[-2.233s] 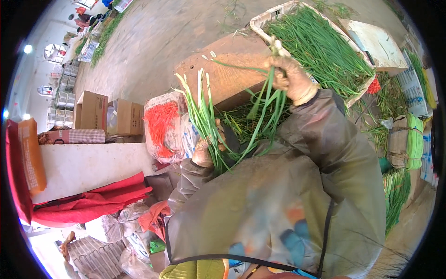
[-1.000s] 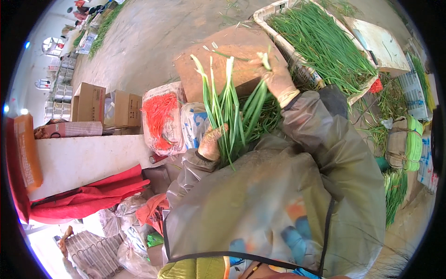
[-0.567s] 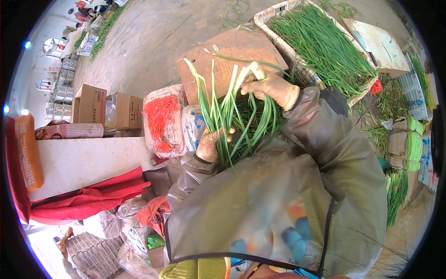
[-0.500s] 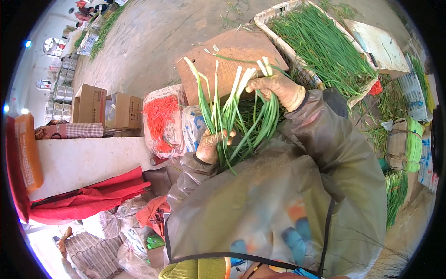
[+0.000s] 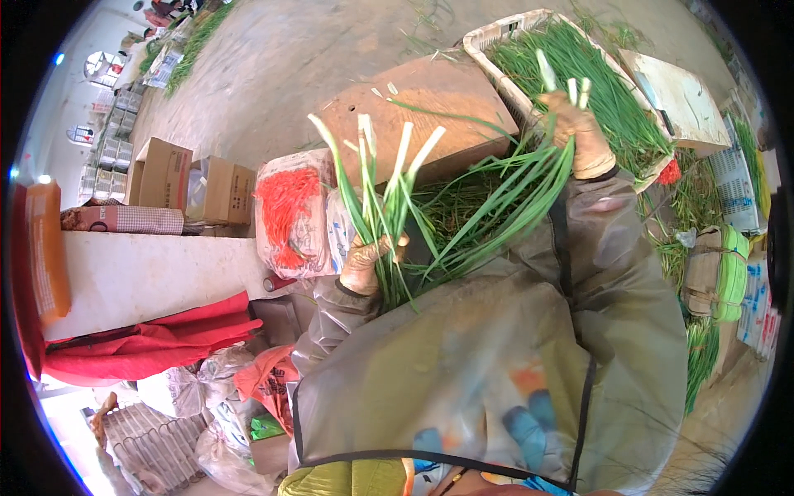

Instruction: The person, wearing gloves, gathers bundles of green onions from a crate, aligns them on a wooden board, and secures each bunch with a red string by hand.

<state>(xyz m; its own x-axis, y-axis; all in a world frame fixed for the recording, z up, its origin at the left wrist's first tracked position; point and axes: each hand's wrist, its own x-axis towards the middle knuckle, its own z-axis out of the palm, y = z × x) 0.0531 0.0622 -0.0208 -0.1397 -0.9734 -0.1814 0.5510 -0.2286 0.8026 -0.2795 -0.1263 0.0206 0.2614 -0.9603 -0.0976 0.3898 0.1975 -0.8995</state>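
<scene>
My left hand [image 5: 369, 263], in a tan, soiled glove, is closed round the green stalks of a loose bunch of scallions [image 5: 390, 217], their white ends pointing up and away from me. Off to the right, my gloved right hand [image 5: 576, 135] grips several more scallions [image 5: 529, 198] near their white ends. Those long leaves bend back toward the left hand. Under the leaves, a heap of dark green trimmings [image 5: 463, 194] lies in front of a brown wooden board [image 5: 447, 95]. A few cut white bits rest on the board.
A white plastic crate [image 5: 496, 83] full of green stalks stands at the far right, a pale board [image 5: 676, 97] beside it. Red ties [image 5: 288, 211] lie on a packed bag to the left. Beyond are cardboard boxes [image 5: 227, 192], a white tabletop [image 5: 157, 277] and red cloth [image 5: 165, 343].
My right hand has moved right and away from the left, drawing several scallions out of the bunch. The left hand keeps its hold and has shifted slightly left.
</scene>
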